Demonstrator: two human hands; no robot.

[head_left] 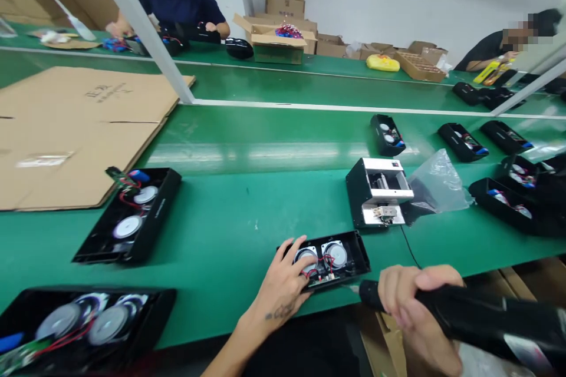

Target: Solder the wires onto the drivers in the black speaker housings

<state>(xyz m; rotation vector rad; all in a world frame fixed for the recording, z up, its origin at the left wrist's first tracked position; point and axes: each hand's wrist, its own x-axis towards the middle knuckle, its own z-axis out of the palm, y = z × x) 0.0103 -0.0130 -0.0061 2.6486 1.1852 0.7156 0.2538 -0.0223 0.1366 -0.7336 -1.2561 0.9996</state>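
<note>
Close to the table's front edge lies an open black speaker housing (354, 256) with two round speaker drivers and red wires inside. My left hand (285, 277) grips its left end, fingers over the near driver and thumb along the front wall. In my right hand (415, 300) is a black electric screwdriver (486, 312), fingers wrapped round its front part. The screwdriver's tip points left, low beside the housing's front right corner; whether they touch I cannot tell. Just behind the housing stands a screw feeder (380, 194) with a silver top.
Two more open speaker housings, one farther back (154, 212) and one nearer (145, 330), lie at left. Flattened cardboard (79, 129) covers the far left. A plastic bag (442, 182) and several housings (508, 206) sit at right. Two people work across the table, beyond white frame posts (186, 91).
</note>
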